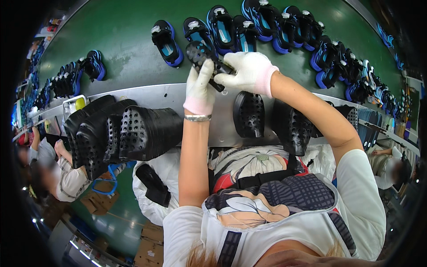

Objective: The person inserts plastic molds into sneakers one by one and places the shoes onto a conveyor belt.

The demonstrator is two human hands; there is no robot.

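Curving across the room, a green belt (pixel 129 40) carries a row of blue-and-black shoes (pixel 262 20), and below it a grey table (pixel 160 95) holds a stack of black soles (pixel 129 131). Both gloved hands, left hand (pixel 200 86) and right hand (pixel 249 71), have their fingers closed around one black sole (pixel 202 55), held up over the table's far edge just beside the shoes.

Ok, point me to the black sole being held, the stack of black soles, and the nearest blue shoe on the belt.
black perforated sole (pixel 199 52), head view, on its upper perforated face.
stack of black soles (pixel 133 133), head view, on the front sole's perforated face.
blue shoe (pixel 167 39), head view, on its insole.
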